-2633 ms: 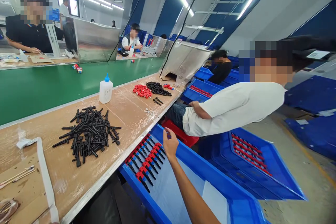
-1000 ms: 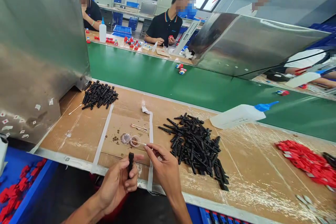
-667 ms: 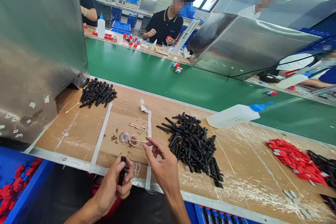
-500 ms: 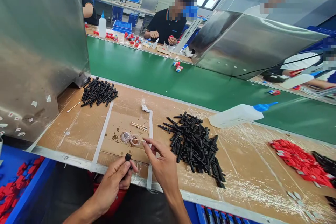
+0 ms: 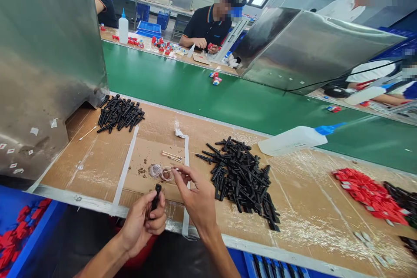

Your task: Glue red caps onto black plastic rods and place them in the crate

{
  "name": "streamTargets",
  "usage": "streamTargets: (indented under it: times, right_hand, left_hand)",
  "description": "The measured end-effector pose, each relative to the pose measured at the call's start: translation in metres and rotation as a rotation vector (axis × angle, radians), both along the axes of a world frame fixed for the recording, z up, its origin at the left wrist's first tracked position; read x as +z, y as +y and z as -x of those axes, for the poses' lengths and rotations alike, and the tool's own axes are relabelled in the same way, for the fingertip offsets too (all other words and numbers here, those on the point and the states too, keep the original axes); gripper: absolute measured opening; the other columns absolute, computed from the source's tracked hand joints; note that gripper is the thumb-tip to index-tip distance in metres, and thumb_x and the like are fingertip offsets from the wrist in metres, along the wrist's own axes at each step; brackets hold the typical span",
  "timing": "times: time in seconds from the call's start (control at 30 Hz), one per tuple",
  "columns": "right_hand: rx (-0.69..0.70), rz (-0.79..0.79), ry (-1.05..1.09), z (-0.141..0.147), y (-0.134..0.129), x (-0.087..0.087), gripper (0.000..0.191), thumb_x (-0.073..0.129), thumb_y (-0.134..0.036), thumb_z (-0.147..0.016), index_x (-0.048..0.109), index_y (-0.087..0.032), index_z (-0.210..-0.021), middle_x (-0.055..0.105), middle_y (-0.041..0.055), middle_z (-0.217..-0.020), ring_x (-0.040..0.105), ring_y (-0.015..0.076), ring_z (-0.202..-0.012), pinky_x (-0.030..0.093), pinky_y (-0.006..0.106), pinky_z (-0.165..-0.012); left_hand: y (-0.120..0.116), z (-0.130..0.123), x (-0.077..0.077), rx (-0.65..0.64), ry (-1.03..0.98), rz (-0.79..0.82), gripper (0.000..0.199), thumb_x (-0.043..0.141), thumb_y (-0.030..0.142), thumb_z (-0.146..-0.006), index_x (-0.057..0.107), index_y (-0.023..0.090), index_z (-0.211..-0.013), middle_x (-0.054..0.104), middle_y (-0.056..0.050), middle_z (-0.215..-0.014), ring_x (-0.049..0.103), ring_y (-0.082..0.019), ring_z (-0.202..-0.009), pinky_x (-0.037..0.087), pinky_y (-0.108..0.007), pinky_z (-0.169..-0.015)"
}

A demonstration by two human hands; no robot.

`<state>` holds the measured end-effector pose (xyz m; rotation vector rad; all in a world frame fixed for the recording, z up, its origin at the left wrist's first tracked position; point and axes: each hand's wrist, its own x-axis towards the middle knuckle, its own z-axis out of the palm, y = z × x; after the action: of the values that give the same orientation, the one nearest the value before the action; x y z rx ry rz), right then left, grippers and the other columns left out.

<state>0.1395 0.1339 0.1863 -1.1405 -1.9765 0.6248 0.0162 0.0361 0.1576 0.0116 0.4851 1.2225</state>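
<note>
My left hand (image 5: 143, 221) is closed around a black plastic part (image 5: 157, 195), which stands nearly upright with its square head above my fingers. My right hand (image 5: 198, 197) pinches a thin cotton swab (image 5: 176, 169) over a small round clear dish (image 5: 167, 174); whether the swab's far end touches the dish is unclear. Beside that dish sits its twin, a round clear lid or cup (image 5: 155, 170). Several spare cotton swabs (image 5: 171, 155) lie just behind on the cardboard sheet (image 5: 146, 147).
A large heap of black parts (image 5: 239, 173) lies right of my hands, a smaller heap (image 5: 120, 113) back left. A white squeeze bottle (image 5: 293, 140) lies near the green belt (image 5: 163, 78). Red parts (image 5: 368, 195) are at far right. A metal panel (image 5: 48, 61) stands left; a co-worker (image 5: 208, 26) sits opposite.
The black part in my left hand has turned more upright, showing more of its length. My right hand has shifted slightly left with the swab. The whole view has moved a little.
</note>
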Motion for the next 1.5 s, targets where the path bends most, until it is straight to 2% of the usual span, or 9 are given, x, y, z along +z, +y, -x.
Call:
streamTargets:
  times: [0.1, 0.2, 0.37, 0.57, 0.77, 0.9, 1.07, 1.27, 1.5]
  right_hand:
    - [-0.082, 0.021, 0.076, -0.008, -0.001, -0.008, 0.017, 0.062, -0.033, -0.089, 0.070, -0.020, -0.096, 0.074, 0.0042, -0.087, 0.067, 0.0161, -0.070, 0.054, 0.029, -0.070]
    - [-0.110, 0.120, 0.189, -0.014, -0.002, -0.017, 0.019, 0.063, -0.034, -0.088, 0.070, -0.018, -0.097, 0.075, 0.0069, -0.091, 0.071, 0.0194, -0.079, 0.057, 0.032, -0.076]
    - [-0.177, 0.207, 0.317, -0.017, -0.005, -0.028, 0.019, 0.068, -0.033, -0.085, 0.070, -0.017, -0.097, 0.075, 0.0083, -0.093, 0.072, 0.0213, -0.084, 0.058, 0.034, -0.079]
    - [-0.236, 0.190, 0.409, -0.016, -0.009, -0.029, 0.017, 0.072, -0.030, -0.081, 0.071, -0.018, -0.093, 0.075, 0.0067, -0.087, 0.071, 0.0193, -0.075, 0.059, 0.034, -0.075]
    - [-0.236, 0.186, 0.391, -0.014, -0.007, -0.034, 0.016, 0.073, -0.028, -0.080, 0.072, -0.019, -0.093, 0.075, 0.0065, -0.089, 0.072, 0.0196, -0.078, 0.059, 0.032, -0.075]
    - [-0.261, 0.185, 0.468, -0.014, -0.011, -0.031, 0.014, 0.073, -0.027, -0.080, 0.071, -0.018, -0.091, 0.075, 0.0056, -0.083, 0.071, 0.0186, -0.072, 0.059, 0.031, -0.069]
    - [-0.296, 0.173, 0.427, -0.014, -0.012, -0.029, 0.017, 0.074, -0.030, -0.079, 0.072, -0.017, -0.090, 0.075, 0.0065, -0.083, 0.070, 0.0187, -0.070, 0.059, 0.030, -0.067]
    - [-0.269, 0.200, 0.486, -0.012, -0.019, -0.018, 0.015, 0.074, -0.029, -0.079, 0.071, -0.017, -0.087, 0.075, 0.0065, -0.078, 0.071, 0.0189, -0.065, 0.060, 0.028, -0.057]
    - [-0.129, 0.190, 0.509, -0.009, -0.036, -0.018, 0.008, 0.072, -0.020, -0.080, 0.073, -0.022, -0.088, 0.076, 0.0038, -0.080, 0.073, 0.0181, -0.069, 0.061, 0.026, -0.061]
  left_hand:
    - [0.001, 0.000, -0.001, -0.004, -0.008, 0.015, 0.027, 0.052, 0.039, -0.092, 0.055, 0.013, -0.085, 0.028, 0.009, -0.056, 0.013, -0.003, -0.042, 0.013, -0.017, -0.042]
    - [0.001, 0.001, -0.001, -0.014, -0.012, 0.012, 0.027, 0.052, 0.039, -0.092, 0.055, 0.013, -0.086, 0.028, 0.009, -0.056, 0.013, -0.003, -0.041, 0.013, -0.017, -0.042]
    - [0.001, 0.002, 0.000, -0.031, -0.018, 0.000, 0.026, 0.053, 0.039, -0.091, 0.054, 0.014, -0.085, 0.028, 0.009, -0.055, 0.013, -0.003, -0.041, 0.013, -0.018, -0.042]
    - [0.003, 0.002, -0.003, -0.045, -0.037, -0.039, 0.026, 0.047, 0.039, -0.094, 0.050, 0.016, -0.082, 0.027, 0.009, -0.056, 0.012, -0.003, -0.040, 0.013, -0.018, -0.042]
    - [0.002, 0.002, -0.005, -0.044, -0.060, -0.061, 0.027, 0.043, 0.038, -0.096, 0.048, 0.016, -0.081, 0.027, 0.009, -0.056, 0.012, -0.003, -0.040, 0.014, -0.017, -0.041]
    - [0.002, 0.002, -0.004, -0.050, -0.065, -0.063, 0.027, 0.043, 0.038, -0.096, 0.048, 0.016, -0.081, 0.027, 0.009, -0.057, 0.012, -0.003, -0.040, 0.014, -0.017, -0.041]
    - [0.005, 0.002, -0.002, -0.054, -0.050, -0.033, 0.028, 0.046, 0.040, -0.095, 0.048, 0.016, -0.080, 0.026, 0.009, -0.056, 0.012, -0.002, -0.040, 0.014, -0.017, -0.042]
    - [0.003, 0.003, -0.003, -0.059, -0.050, -0.030, 0.028, 0.045, 0.040, -0.095, 0.048, 0.016, -0.081, 0.026, 0.009, -0.055, 0.012, -0.003, -0.040, 0.014, -0.017, -0.041]
    - [0.003, 0.002, -0.003, -0.053, -0.052, -0.052, 0.028, 0.042, 0.039, -0.096, 0.048, 0.016, -0.081, 0.026, 0.009, -0.055, 0.012, -0.003, -0.040, 0.013, -0.017, -0.041]
